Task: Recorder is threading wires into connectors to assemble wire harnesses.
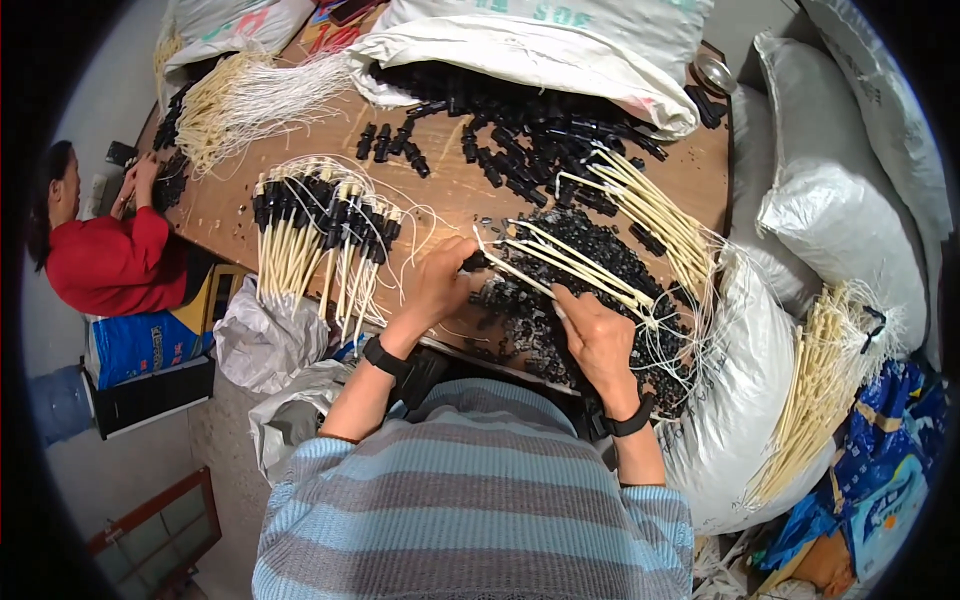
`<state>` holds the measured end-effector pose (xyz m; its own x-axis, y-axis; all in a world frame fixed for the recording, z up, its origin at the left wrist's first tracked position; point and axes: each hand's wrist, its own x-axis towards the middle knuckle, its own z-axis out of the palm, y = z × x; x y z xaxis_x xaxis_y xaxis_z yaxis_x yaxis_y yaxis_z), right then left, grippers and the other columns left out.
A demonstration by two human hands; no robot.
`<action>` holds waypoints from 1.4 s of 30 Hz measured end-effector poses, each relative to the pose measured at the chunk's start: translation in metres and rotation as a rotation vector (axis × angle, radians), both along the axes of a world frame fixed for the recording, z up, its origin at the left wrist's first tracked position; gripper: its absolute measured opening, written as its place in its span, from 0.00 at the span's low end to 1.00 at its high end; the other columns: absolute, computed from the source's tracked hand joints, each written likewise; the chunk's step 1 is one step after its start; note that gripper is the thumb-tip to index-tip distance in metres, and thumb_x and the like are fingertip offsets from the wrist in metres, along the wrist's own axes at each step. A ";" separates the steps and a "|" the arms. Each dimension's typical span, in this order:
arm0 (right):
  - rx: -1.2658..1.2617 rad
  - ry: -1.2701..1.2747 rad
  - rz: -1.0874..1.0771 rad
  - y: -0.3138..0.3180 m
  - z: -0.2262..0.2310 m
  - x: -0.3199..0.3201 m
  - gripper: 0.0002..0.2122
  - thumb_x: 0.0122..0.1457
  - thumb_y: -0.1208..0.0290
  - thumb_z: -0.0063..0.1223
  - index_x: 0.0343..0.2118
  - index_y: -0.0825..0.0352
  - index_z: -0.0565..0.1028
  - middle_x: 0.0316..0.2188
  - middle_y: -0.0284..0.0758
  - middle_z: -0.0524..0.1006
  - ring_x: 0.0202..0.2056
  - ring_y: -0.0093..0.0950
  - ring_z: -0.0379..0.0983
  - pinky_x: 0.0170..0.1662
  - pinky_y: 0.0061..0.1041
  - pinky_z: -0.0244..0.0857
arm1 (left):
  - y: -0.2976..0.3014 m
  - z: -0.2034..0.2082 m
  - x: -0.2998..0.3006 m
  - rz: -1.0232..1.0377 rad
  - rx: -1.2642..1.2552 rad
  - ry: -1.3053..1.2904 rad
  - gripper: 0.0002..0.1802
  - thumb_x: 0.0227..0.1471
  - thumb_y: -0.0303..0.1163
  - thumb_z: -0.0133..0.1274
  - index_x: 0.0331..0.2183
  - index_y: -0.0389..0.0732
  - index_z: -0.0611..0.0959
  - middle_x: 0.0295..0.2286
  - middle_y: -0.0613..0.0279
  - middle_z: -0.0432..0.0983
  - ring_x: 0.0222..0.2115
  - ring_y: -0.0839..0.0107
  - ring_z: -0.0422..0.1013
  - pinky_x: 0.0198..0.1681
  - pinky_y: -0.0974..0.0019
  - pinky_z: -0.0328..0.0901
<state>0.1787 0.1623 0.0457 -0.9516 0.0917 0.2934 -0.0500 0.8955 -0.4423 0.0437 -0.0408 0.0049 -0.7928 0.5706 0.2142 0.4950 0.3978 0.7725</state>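
A: What is the left hand (440,283) doing?

B: Its thumb and fingers are closed around a black fitting (473,262) at the upper-left end of a pale stick (520,275).

A: And the right hand (597,340)?

B: Clamped on that same stick, thumb and forefinger pinching it near its lower-right end.

A: So where does the stick lie?

B: Slanting between the two hands, over the near side of the table (440,205), in front of the person's chest.

A: What is close by?

B: A heap of black chips (600,240) spreads under and beyond the hands. A few loose sticks (577,260) lie across it, just past the right hand, and a bigger bunch (655,220) lies farther right, with white strings trailing.

A: And to the left?

B: Sticks with black ends (280,250) lie in a pile, tips toward the far side.

A: Anything farther off?

B: A white sack (500,40) lies open, more black fittings (500,150) at its mouth. A person in red (110,260) sits at the table's left end.
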 end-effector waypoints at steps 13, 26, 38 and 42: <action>0.056 -0.027 -0.109 0.010 -0.001 -0.004 0.21 0.49 0.72 0.59 0.48 0.65 0.73 0.18 0.36 0.74 0.15 0.35 0.69 0.17 0.31 0.57 | -0.005 -0.010 0.006 -0.095 -0.092 0.196 0.19 0.33 0.18 0.53 0.33 0.45 0.82 0.35 0.62 0.78 0.33 0.60 0.74 0.36 0.64 0.65; -0.337 -0.047 0.001 0.003 -0.014 -0.024 0.05 0.48 0.74 0.60 0.24 0.65 0.73 0.35 0.36 0.78 0.28 0.31 0.75 0.26 0.28 0.66 | 0.009 0.012 0.032 -0.049 -0.222 0.230 0.16 0.42 0.28 0.58 0.38 0.49 0.80 0.24 0.63 0.73 0.25 0.62 0.72 0.24 0.62 0.63; -0.379 -0.198 0.026 -0.032 -0.012 -0.017 0.10 0.51 0.66 0.61 0.35 0.63 0.76 0.17 0.35 0.74 0.21 0.34 0.74 0.23 0.29 0.65 | 0.015 0.013 0.024 0.127 0.063 -0.571 0.11 0.39 0.27 0.59 0.31 0.39 0.82 0.21 0.59 0.76 0.22 0.69 0.73 0.28 0.69 0.66; -0.295 0.046 0.116 -0.029 -0.019 -0.019 0.06 0.53 0.71 0.58 0.32 0.66 0.79 0.19 0.39 0.77 0.19 0.35 0.74 0.22 0.28 0.65 | 0.013 0.008 0.026 0.066 -0.070 -0.404 0.17 0.40 0.20 0.55 0.38 0.38 0.81 0.26 0.59 0.77 0.27 0.71 0.74 0.33 0.68 0.67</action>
<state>0.1595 0.1334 0.0265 -0.9471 0.0705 0.3131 -0.1705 0.7161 -0.6769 0.0701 -0.0277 0.0125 -0.8404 0.5182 -0.1591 0.1298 0.4773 0.8691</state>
